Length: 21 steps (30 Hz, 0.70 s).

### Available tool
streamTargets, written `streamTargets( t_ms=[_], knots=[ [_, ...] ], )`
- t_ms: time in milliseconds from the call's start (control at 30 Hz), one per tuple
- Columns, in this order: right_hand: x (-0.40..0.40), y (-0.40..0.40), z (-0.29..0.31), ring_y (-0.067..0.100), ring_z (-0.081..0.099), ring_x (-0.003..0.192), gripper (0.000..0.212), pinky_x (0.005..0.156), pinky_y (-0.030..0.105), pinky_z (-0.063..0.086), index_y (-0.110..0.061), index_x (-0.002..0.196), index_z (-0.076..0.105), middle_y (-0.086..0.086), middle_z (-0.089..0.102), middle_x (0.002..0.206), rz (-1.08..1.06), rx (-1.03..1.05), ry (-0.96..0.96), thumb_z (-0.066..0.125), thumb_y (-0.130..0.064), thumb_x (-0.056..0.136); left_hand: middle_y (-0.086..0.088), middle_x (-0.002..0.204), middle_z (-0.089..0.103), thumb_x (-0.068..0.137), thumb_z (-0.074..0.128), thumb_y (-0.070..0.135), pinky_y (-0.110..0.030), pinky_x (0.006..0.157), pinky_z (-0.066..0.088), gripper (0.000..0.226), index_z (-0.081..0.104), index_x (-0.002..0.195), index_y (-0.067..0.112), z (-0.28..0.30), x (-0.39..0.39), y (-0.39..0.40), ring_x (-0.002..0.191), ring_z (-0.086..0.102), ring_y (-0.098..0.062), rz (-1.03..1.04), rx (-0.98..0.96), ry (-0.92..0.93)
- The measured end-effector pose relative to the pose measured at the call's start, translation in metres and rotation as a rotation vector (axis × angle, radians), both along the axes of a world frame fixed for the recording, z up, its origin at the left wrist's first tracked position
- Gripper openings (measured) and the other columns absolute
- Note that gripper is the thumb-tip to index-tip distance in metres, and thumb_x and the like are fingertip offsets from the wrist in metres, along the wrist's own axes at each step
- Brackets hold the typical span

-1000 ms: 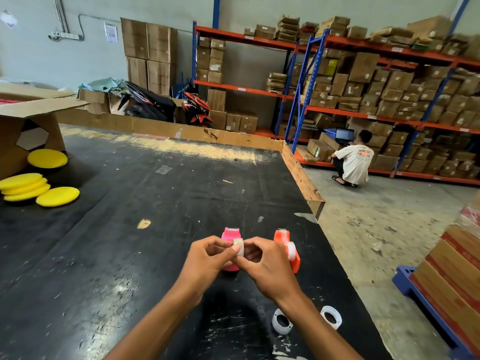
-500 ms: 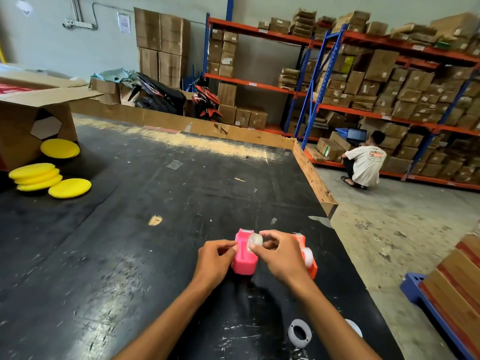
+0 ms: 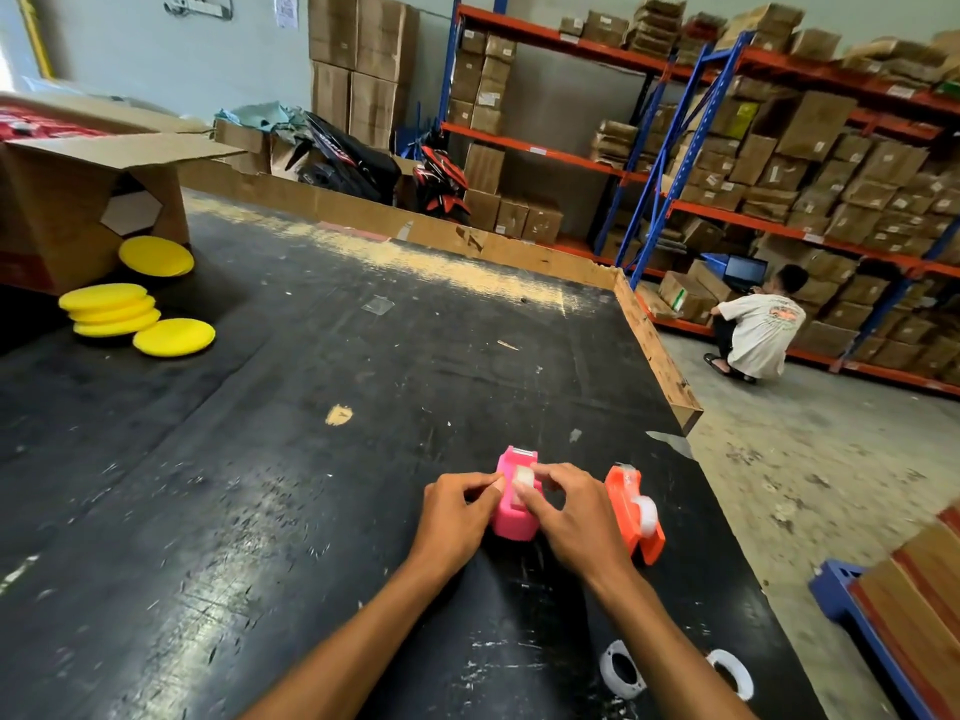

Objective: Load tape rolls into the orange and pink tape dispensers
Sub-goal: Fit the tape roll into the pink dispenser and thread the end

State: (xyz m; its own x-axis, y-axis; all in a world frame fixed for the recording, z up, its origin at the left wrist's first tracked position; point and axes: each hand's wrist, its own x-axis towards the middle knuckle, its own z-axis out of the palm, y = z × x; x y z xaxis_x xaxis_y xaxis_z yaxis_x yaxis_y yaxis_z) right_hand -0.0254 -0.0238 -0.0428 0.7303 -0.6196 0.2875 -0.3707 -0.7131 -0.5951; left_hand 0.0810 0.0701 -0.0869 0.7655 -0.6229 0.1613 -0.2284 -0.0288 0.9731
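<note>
A pink tape dispenser (image 3: 511, 517) stands on the black table (image 3: 260, 511) near its right edge. A clear tape roll (image 3: 522, 483) sits in the dispenser's top slot. My left hand (image 3: 457, 517) grips the dispenser's left side. My right hand (image 3: 571, 517) pinches the tape roll with fingertips on it. To the right stands an orange tape dispenser (image 3: 636, 511) with a tape roll (image 3: 647, 514) in it. Two empty white tape cores (image 3: 621, 667) (image 3: 732, 678) lie on the table close to me, beside my right forearm.
Several yellow foam discs (image 3: 114, 309) lie far left by an open cardboard box (image 3: 78, 200). A cardboard strip (image 3: 654, 345) lines the table's right edge. A person (image 3: 758, 330) crouches by shelves of boxes. A blue pallet with boxes (image 3: 909, 615) stands at right.
My hands brought the tape roll down from mid-air into the pink dispenser's slot. The left hand moved from the roll onto the dispenser. The camera shifted closer and rightward.
</note>
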Motion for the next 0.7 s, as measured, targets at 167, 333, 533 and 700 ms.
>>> streamTargets(
  t_ms=[167, 333, 533, 700],
  knots=[
    [0.002, -0.005, -0.004, 0.018, 0.063, 0.094, 0.026, 0.085, 0.038, 0.052, -0.015, 0.106, 0.069, 0.001, 0.072, 0.1, 0.002, 0.082, -0.053, 0.069, -0.025, 0.083, 0.022, 0.08, 0.069, 0.088, 0.063, 0.013, -0.001, 0.067, 0.046, 0.019, 0.077, 0.1, 0.014, -0.002, 0.0, 0.0, 0.071, 0.061, 0.021, -0.014, -0.011, 0.01],
    [0.003, -0.013, -0.01, 0.016, 0.059, 0.091, 0.017, 0.084, 0.037, 0.049, -0.014, 0.093, 0.07, -0.001, 0.068, 0.095, 0.033, 0.09, -0.032, 0.071, -0.027, 0.081, 0.011, 0.094, 0.074, 0.088, 0.062, 0.016, -0.002, 0.07, 0.047, 0.02, 0.076, 0.104, 0.014, -0.005, 0.001, -0.001, 0.074, 0.061, 0.022, -0.014, -0.004, -0.009],
    [0.004, -0.017, -0.007, 0.018, 0.056, 0.089, 0.018, 0.077, 0.035, 0.046, -0.014, 0.088, 0.064, -0.001, 0.064, 0.093, 0.094, -0.004, 0.032, 0.067, -0.031, 0.084, 0.015, 0.087, 0.074, 0.088, 0.063, 0.015, -0.005, 0.07, 0.049, 0.019, 0.077, 0.101, 0.015, -0.005, 0.001, -0.001, 0.074, 0.064, 0.017, -0.02, -0.005, -0.037],
    [0.004, -0.019, -0.004, 0.012, 0.063, 0.087, 0.019, 0.077, 0.027, 0.049, -0.016, 0.094, 0.07, -0.002, 0.071, 0.093, 0.057, 0.168, -0.053, 0.067, -0.032, 0.084, 0.028, 0.072, 0.071, 0.089, 0.062, 0.018, -0.011, 0.071, 0.053, 0.017, 0.077, 0.095, 0.026, -0.004, -0.001, 0.002, 0.078, 0.068, 0.011, -0.032, -0.011, -0.056]
  ],
)
